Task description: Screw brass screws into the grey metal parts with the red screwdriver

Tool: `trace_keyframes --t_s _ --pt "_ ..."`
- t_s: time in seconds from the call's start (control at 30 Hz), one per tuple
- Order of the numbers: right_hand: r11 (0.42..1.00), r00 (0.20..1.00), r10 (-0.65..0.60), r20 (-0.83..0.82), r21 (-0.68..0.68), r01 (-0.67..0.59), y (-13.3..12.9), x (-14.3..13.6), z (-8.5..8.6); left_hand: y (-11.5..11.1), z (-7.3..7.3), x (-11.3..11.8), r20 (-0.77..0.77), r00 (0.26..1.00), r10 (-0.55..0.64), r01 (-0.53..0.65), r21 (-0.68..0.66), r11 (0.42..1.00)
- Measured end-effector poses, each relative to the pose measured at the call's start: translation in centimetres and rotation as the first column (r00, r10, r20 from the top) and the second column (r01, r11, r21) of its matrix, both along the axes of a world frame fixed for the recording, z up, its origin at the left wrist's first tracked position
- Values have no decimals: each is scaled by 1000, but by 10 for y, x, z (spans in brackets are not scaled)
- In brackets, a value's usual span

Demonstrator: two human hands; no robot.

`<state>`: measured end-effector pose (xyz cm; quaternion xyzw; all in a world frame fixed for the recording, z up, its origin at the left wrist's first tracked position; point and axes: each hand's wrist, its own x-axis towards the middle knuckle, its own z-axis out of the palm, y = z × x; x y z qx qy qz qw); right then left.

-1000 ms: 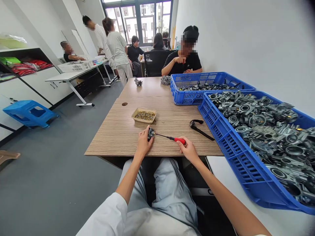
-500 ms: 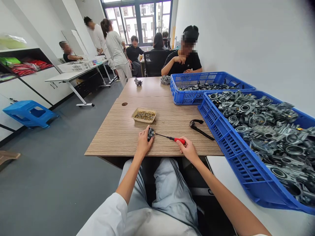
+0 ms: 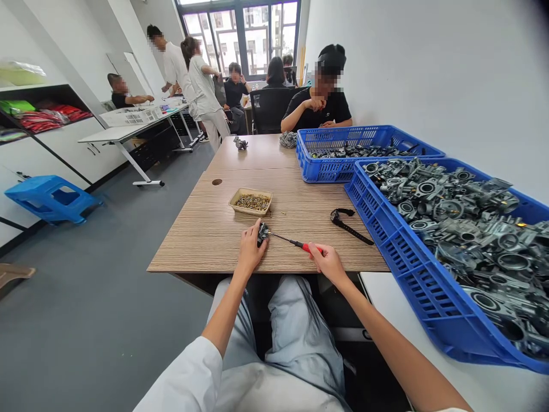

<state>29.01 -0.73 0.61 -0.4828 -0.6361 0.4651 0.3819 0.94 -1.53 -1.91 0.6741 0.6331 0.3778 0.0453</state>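
My left hand (image 3: 251, 247) is closed around a small grey metal casting (image 3: 263, 232), pressed to the table near its front edge. In my right hand (image 3: 328, 261) is a screwdriver (image 3: 306, 247) with a red and black handle, held almost level. Its thin shaft points left, and the tip meets the casting at a small brass-coloured piece. Just beyond my left hand stands a beige tray (image 3: 231, 205) full of small brass-coloured parts. A couple of loose brass pieces (image 3: 283, 213) lie beside it.
A black wristwatch (image 3: 338, 217) lies to the right. Two blue crates hold metal parts: a near crate (image 3: 398, 269) and a far crate (image 3: 326, 171). Another casting (image 3: 241, 143) sits at the table's far end. A person in black (image 3: 319, 109) sits opposite.
My right hand's fingers have shifted on the screwdriver handle, with the thumb now lying over it. The casting and left hand stay put. In the background, standing people have moved slightly.
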Motion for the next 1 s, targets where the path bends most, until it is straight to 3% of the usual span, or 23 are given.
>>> trace_keyframes --t_s 1.0 --pt "998 987 -66 -147 -21 63 1 -4 2 -9 13 7 -30 994 101 -99 63 993"
